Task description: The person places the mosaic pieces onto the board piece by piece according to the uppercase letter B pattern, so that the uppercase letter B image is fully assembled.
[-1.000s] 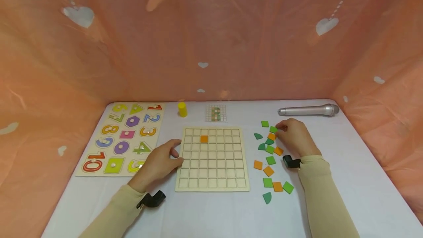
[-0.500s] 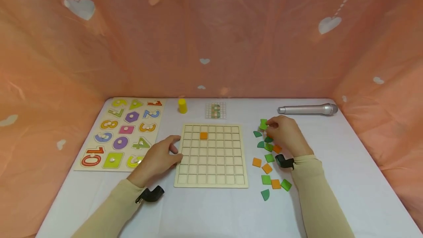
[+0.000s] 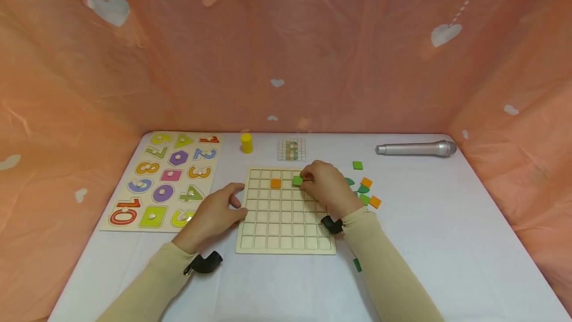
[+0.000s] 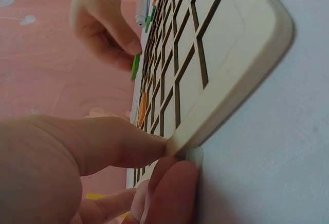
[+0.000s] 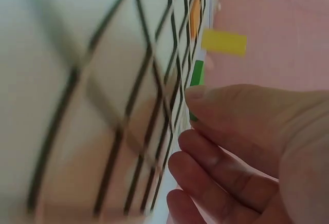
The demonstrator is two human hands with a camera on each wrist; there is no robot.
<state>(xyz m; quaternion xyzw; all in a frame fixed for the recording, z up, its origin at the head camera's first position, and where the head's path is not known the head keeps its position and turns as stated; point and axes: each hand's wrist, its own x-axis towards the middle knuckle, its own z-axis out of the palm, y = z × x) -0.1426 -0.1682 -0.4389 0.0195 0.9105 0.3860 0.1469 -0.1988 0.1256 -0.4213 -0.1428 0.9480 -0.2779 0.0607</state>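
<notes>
Judging by the layout, the work is near its beginning: on the wooden board (image 3: 286, 229), a single orange square (image 3: 275, 183) sits in the grid, in the second row from the far side, and the other cells that show are bare. The right hand (image 3: 329, 189) holds a green square (image 3: 297, 181) pinched between thumb and fingertip, over the far part of the board, to the right of the orange one with a column between them; it looks tilted and not yet seated, though whether an edge touches the wood cannot be told. The left hand (image 3: 216, 215) has thumb and bent fingers against the board's left edge, and whether they grip it or merely rest there is unclear. What is left lies right of the board: a loose green square (image 3: 357, 165), an orange tile (image 3: 375, 201), a dark green wedge (image 3: 364, 189) and others, some perhaps hidden by the right sleeve (image 3: 388, 262). Behind the board lies a small card (image 3: 292, 149) printed with a green and orange figure on a grid; if that is the pattern, most of it seems unbuilt.
</notes>
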